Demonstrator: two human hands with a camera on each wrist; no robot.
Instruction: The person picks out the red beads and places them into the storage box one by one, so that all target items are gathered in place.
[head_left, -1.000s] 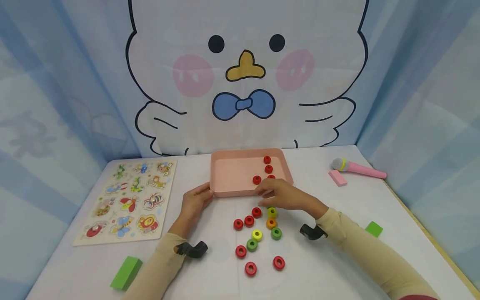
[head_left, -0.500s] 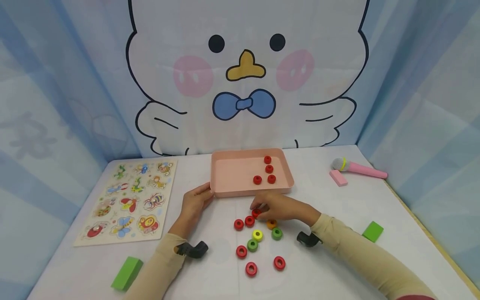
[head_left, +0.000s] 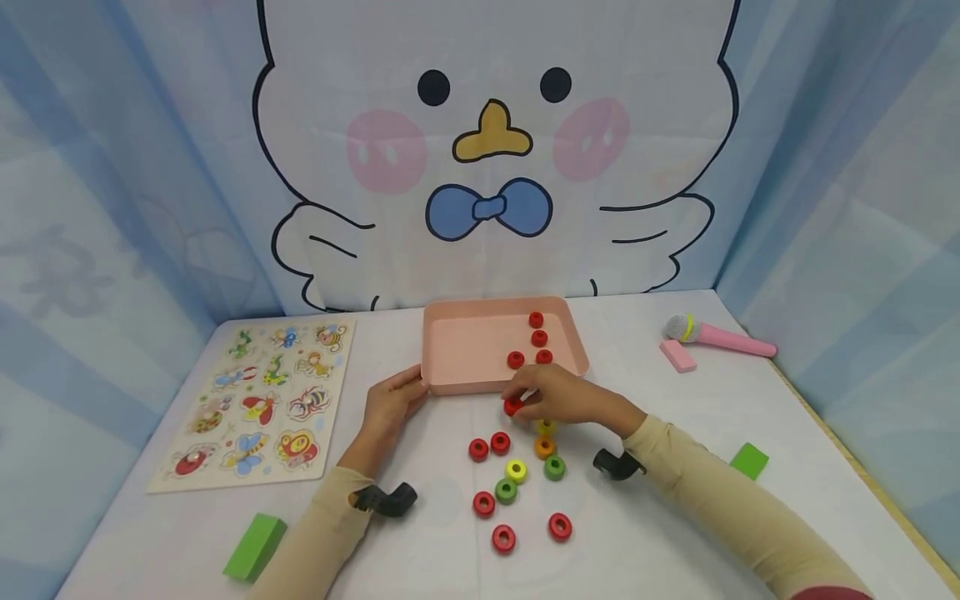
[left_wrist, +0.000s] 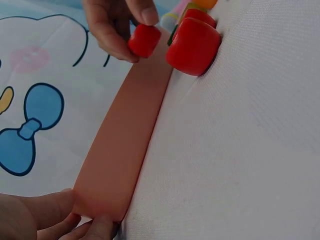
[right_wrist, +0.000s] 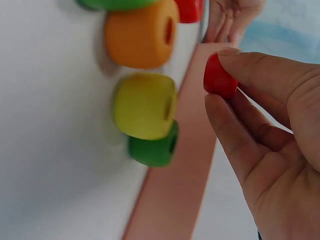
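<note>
Behind the white table (head_left: 420, 550) hangs a curtain (head_left: 645, 258) with a printed bird. From my distant place I see the right hand (head_left: 562, 396) holding one red bead (head_left: 512, 407) in a narrow pinch, just beside the near edge of the pink tray (head_left: 468, 346), whose near left corner the left hand (head_left: 390, 408) grips; four more beads (head_left: 539, 338) lie toward its right edge.

Soft, muted light with faint shadows
</note>
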